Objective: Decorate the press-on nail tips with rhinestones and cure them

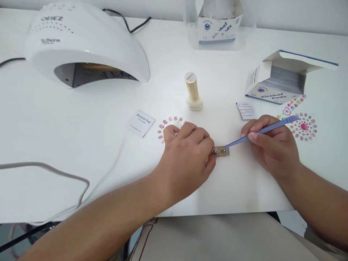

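Left forearm [116,214] nearest, my left hand [187,154] gripped the gold strip [223,152], likely light, stiff, best held by its end; opposite, my right hand [272,148] pinched the purple tool [280,124].

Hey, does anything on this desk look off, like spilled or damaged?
I see no spill. The packet just in front of the open box looks torn: its left edge is ragged, unlike the neat square pad nearer the lamp.
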`<state>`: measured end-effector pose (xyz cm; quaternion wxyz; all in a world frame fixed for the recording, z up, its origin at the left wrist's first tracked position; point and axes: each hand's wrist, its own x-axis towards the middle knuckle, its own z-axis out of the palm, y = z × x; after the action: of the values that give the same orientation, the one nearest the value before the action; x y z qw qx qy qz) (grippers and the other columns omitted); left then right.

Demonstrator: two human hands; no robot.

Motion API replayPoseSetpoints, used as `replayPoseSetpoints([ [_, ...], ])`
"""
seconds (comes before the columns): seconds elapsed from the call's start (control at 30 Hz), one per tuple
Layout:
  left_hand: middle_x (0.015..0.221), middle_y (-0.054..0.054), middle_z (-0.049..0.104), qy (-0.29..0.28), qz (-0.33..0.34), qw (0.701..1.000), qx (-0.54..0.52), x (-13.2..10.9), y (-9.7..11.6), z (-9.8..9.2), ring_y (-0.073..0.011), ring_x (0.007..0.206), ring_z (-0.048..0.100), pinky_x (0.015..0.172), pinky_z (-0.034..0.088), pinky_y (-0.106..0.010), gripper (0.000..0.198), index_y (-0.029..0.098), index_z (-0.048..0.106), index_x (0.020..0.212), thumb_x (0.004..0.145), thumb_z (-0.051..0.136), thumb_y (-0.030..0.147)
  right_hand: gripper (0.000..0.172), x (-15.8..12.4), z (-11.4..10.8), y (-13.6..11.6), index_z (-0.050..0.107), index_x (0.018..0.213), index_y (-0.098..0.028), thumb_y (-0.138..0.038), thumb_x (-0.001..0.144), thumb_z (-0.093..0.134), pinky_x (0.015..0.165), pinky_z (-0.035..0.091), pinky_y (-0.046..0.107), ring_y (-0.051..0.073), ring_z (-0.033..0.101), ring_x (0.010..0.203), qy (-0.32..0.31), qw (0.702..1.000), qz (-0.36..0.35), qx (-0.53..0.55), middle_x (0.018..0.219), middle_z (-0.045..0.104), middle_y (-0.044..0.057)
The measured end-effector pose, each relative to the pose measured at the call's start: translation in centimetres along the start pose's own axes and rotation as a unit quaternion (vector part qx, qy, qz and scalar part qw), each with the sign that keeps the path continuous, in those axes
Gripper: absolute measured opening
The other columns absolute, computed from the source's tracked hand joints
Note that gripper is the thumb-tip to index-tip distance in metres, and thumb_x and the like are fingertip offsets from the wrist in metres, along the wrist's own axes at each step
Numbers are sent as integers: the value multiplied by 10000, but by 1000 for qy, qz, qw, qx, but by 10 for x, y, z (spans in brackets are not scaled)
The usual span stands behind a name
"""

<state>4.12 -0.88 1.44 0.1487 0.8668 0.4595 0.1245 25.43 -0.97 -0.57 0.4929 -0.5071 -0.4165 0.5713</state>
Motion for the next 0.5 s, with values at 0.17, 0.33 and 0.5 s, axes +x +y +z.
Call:
replayPoseSetpoints([
  [0.17, 836, 3, 692, -9, -30, 999, -23, 2, 2, -1, -244, 922, 569, 774, 267, -454, 185, 187, 616, 652, 821, 543, 182, 130, 0, 0, 1, 632, 712, -237, -115, 733, 675, 684, 462, 302, 125, 582, 699, 1, 1000, -5, 1, 692, 655, -23],
  [0.33, 865, 22, 718, -23, -48, 997, -50, 5, 4, -3, -240, 946, 577, 786, 279, -462, 188, 189, 621, 634, 804, 552, 146, 131, -1, 1, 0, 637, 709, -234, -111, 728, 680, 671, 459, 282, 113, 582, 696, -5, 1000, -6, 10, 690, 658, -29],
  [0.5, 936, 1, 742, -49, -60, 995, -61, 7, 6, -6, -293, 1103, 544, 895, 265, -561, 204, 186, 626, 617, 797, 549, 129, 131, -1, 0, 1, 629, 709, -233, -113, 728, 679, 685, 466, 288, 115, 587, 699, -2, 1000, -7, 13, 694, 652, -32],
])
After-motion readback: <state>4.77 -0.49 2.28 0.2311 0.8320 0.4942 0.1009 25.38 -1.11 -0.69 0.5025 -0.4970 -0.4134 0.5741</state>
